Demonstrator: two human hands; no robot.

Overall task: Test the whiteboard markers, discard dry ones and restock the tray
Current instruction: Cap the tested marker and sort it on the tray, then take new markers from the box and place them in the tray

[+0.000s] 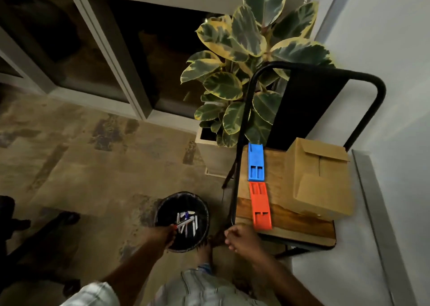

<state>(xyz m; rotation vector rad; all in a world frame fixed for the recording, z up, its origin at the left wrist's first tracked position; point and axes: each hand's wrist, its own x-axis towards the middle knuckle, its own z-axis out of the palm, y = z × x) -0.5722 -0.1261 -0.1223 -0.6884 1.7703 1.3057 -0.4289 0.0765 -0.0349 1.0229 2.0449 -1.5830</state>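
I take this for an office corner: patterned beige carpet floor point(97, 166), white-framed dark glass partition panels point(111, 49), a variegated rubber plant in a square white planter point(242, 73), and a small black round waste bin point(182, 222) holding discarded white markers point(189, 223).

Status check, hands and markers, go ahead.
Left hand holding a marker over the black bin. Right hand fisted, apparently empty. Several markers already binned. Nothing blocking.
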